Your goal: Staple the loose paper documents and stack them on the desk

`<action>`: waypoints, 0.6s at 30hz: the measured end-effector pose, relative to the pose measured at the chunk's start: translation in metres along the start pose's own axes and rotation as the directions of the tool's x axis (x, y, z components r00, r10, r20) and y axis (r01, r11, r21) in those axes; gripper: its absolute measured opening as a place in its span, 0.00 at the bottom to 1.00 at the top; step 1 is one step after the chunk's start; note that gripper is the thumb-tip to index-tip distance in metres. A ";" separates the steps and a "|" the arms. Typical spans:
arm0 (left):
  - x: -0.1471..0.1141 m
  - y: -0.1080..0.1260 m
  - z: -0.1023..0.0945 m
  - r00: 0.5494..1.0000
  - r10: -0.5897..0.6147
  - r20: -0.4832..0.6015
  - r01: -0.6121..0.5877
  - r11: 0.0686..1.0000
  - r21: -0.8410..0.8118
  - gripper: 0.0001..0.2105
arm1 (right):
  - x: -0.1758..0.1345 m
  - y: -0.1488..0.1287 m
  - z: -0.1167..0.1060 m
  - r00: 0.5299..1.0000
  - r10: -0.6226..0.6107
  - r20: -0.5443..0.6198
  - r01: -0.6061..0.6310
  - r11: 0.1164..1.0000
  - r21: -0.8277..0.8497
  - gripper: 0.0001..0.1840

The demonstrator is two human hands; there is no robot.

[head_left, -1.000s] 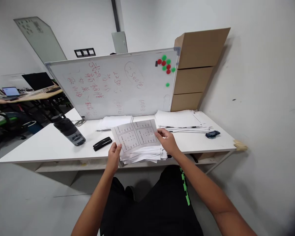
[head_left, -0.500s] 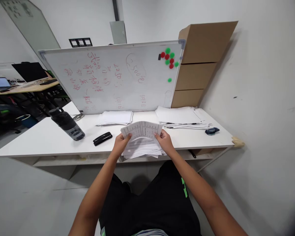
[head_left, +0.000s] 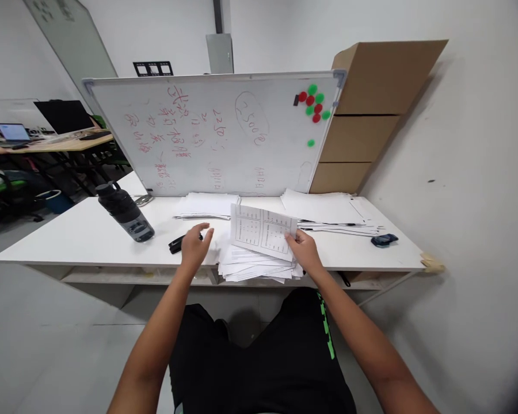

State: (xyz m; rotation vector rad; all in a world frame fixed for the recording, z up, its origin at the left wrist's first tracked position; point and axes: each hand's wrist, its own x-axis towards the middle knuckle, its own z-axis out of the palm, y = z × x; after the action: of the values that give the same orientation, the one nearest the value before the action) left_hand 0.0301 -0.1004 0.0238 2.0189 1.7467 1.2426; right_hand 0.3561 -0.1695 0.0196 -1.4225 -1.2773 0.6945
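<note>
My right hand point(head_left: 305, 250) grips the right edge of a printed sheet of paper point(head_left: 261, 229), which carries boxed tables. I cannot tell whether it is one sheet or several. It hangs tilted just above a loose stack of papers point(head_left: 254, 267) at the desk's front edge. Over the black stapler point(head_left: 176, 244), to the left of the papers, is my left hand point(head_left: 195, 246). Its thumb and fingers are apart with nothing between them, and it hides part of the stapler. Whether the hand touches the stapler I cannot tell.
A dark bottle point(head_left: 127, 213) stands at the left of the white desk point(head_left: 69, 236). Behind lie a left paper pile point(head_left: 207, 205) and a right paper pile point(head_left: 323, 207). A whiteboard point(head_left: 224, 138) and stacked cardboard boxes point(head_left: 358, 135) stand at the back. A small dark object point(head_left: 384, 240) lies far right.
My left hand has let go of the paper and moved left to the stapler. The sheet, now held only by my right hand, has flattened out and tilted. The view has shifted slightly.
</note>
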 end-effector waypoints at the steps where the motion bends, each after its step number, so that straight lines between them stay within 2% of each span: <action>1: 0.006 -0.012 -0.006 1.000 0.012 -0.014 -0.009 0.986 0.164 0.21 | 0.003 0.003 -0.002 0.998 0.050 0.022 -0.051 0.997 0.054 0.17; 3: 0.014 -0.038 -0.014 1.000 -0.024 0.008 0.018 0.911 0.411 0.25 | 0.009 0.007 -0.004 0.989 0.133 0.067 -0.141 0.981 0.136 0.18; 5: 0.014 -0.064 -0.017 0.994 -0.097 0.047 0.060 0.858 0.509 0.26 | 0.015 0.009 -0.001 0.982 0.161 0.095 -0.176 0.970 0.170 0.19; 7: 0.011 -0.086 -0.015 0.990 -0.127 0.058 0.079 0.851 0.520 0.22 | 0.023 0.006 0.008 0.978 0.161 0.132 -0.183 0.967 0.175 0.18; 10: 0.005 -0.105 -0.010 0.997 -0.074 0.017 0.056 0.869 0.491 0.20 | 0.039 -0.010 0.033 0.958 0.172 0.229 -0.207 0.969 0.137 0.14; 14: 0.006 -0.110 -0.010 0.999 -0.031 0.033 0.014 0.905 0.426 0.18 | 0.064 -0.032 0.078 0.898 0.231 0.374 -0.272 0.960 0.060 0.07; 18: 0.007 -0.111 -0.013 0.999 -0.042 0.025 0.031 0.932 0.361 0.19 | 0.077 -0.034 0.114 0.831 0.271 0.486 -0.324 0.946 0.026 0.04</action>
State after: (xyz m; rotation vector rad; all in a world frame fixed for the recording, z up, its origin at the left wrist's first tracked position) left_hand -0.0598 -0.0674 -0.0347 2.1651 2.1140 0.9232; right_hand 0.2615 -0.0650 0.0367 -1.4239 -1.3699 1.3782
